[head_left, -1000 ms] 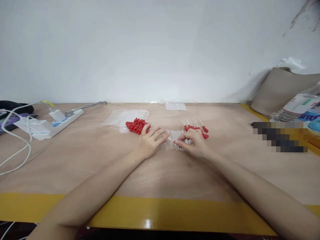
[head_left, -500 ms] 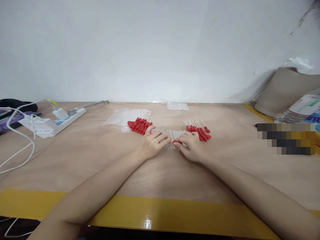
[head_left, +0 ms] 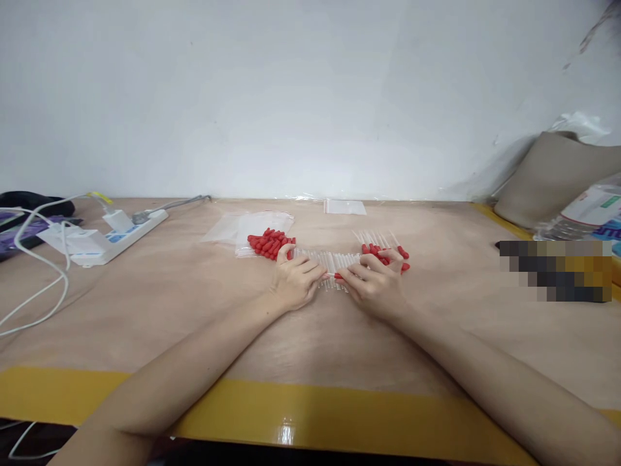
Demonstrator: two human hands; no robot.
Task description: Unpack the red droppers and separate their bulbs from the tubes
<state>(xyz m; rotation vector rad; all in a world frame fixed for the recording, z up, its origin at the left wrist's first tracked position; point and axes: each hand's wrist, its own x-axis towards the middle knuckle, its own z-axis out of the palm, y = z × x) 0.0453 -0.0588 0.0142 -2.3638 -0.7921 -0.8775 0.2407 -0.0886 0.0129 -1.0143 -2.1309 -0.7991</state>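
My left hand (head_left: 298, 278) is closed, thumb and fingers pinching the end of a thin white stick (head_left: 332, 276). Facing it, my right hand (head_left: 376, 281) grips a small red bulb-shaped piece (head_left: 338, 276), mostly hidden by the fingers. Stick and red piece meet between the two hands. Beneath and behind them lies a row of thin white sticks (head_left: 330, 260). A pile of loose red pieces (head_left: 269, 243) sits beyond my left hand. Past my right hand are several red pieces with white sticks in them (head_left: 373, 248), partly covered by the fingers.
Clear zip bags (head_left: 223, 228) lie under and beside the red pile, and a small bag (head_left: 345, 207) is near the wall. At left stands a power strip (head_left: 123, 241) with white cables. A plastic bottle (head_left: 589, 210) and a pixelated patch are at right. Yellow tape (head_left: 291, 414) lines the front edge.
My left fingers have closed from a spread pose into a pinch on a white stick. My right hand has tilted up, its fingers more bent, and the red piece now meets the stick.
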